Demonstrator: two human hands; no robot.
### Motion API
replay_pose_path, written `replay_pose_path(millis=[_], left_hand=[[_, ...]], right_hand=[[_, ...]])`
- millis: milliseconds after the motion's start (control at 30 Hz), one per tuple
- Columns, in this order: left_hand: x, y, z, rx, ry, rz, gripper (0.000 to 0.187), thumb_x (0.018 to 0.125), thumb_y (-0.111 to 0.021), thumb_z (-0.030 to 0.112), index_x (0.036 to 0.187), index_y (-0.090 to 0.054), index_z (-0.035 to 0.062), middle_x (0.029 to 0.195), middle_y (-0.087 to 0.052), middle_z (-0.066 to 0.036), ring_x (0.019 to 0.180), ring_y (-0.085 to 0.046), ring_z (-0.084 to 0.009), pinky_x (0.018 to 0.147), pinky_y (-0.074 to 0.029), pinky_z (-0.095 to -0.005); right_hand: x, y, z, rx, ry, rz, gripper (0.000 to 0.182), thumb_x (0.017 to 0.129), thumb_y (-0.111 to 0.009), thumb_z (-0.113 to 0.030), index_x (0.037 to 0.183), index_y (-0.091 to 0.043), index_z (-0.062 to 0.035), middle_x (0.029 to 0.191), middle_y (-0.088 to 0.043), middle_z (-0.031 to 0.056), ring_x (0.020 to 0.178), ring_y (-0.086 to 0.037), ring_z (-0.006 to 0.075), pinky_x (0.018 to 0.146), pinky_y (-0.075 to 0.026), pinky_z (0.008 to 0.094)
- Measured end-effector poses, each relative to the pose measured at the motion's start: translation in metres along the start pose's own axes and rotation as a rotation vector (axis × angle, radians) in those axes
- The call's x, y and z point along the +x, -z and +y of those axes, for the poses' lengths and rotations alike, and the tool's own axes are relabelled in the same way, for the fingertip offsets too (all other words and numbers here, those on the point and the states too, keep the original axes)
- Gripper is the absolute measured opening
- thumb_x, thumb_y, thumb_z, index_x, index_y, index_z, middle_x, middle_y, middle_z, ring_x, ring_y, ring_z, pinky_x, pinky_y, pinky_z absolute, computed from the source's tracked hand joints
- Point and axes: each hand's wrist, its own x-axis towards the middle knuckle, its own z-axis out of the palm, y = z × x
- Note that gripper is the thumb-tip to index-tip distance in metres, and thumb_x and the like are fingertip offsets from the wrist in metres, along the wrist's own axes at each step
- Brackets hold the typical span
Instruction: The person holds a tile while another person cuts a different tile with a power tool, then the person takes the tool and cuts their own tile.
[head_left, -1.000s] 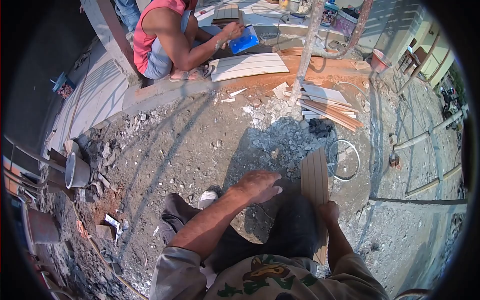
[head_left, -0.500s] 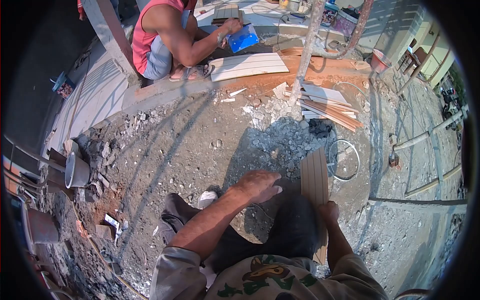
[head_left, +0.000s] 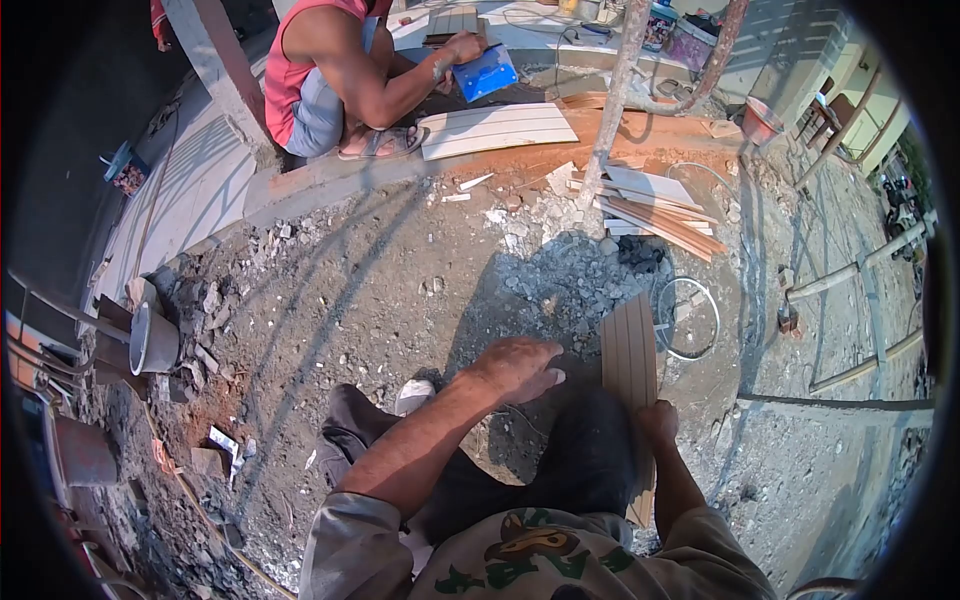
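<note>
My right hand is closed around the outer edge of a long grooved tan panel. The panel lies along the right side of my thigh, its far end over the rubble and its near end beside my shirt. My left hand is above the ground in front of my knees, back upward, pointing right toward the panel without touching it. Its thumb stands apart from the bent fingers, and nothing shows in it. A white ring of cable or hose lies just beyond the panel.
A co-worker in a pink top squats on the ledge, a hand on a blue board. Pale grooved panels lie beside them. Cut strips are piled by an upright pole. A grey bucket stands left among rubble.
The co-worker's hand and the blue board have shifted very slightly. My hands and the grooved panel stay almost where they were.
</note>
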Motion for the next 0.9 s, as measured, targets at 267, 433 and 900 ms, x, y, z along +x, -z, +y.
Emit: replay_pose_path(millis=[267, 433, 900], left_hand=[[0.0017, -0.0099, -0.0079, 0.011, -0.08, 0.096, 0.046, 0.086, -0.057, 0.035, 0.118, -0.054, 0.0025, 0.08, -0.064, -0.014, 0.08, -0.063, -0.0304, 0.074, -0.05, -0.04], [0.0018, -0.0049, -0.0047, 0.005, -0.06, 0.061, 0.046, 0.086, -0.058, 0.035, 0.118, -0.054, 0.0029, 0.078, -0.063, -0.014, 0.078, -0.063, -0.0304, 0.073, -0.05, -0.0402], [0.0017, -0.0032, -0.0036, -0.009, -0.061, 0.067, 0.046, 0.085, -0.059, 0.035, 0.117, -0.054, 0.0024, 0.078, -0.063, -0.014, 0.078, -0.063, -0.0303, 0.072, -0.05, -0.0399]], right_hand=[[0.0036, -0.0063, 0.0058, 0.018, 0.017, 0.027, 0.037, 0.067, -0.057, -0.023, 0.087, -0.067, 0.0058, 0.089, -0.064, 0.0279, 0.088, -0.063, 0.0415, 0.081, -0.05, 0.0472], [0.0037, -0.0068, 0.005, 0.009, 0.019, 0.039, 0.037, 0.066, -0.057, -0.024, 0.086, -0.066, 0.0064, 0.088, -0.064, 0.0286, 0.086, -0.063, 0.042, 0.08, -0.05, 0.0475], [-0.001, 0.0011, 0.0001, 0.031, 0.005, 0.018, 0.037, 0.066, -0.056, -0.024, 0.086, -0.067, 0.0056, 0.088, -0.064, 0.0282, 0.087, -0.063, 0.0419, 0.08, -0.05, 0.0474]])
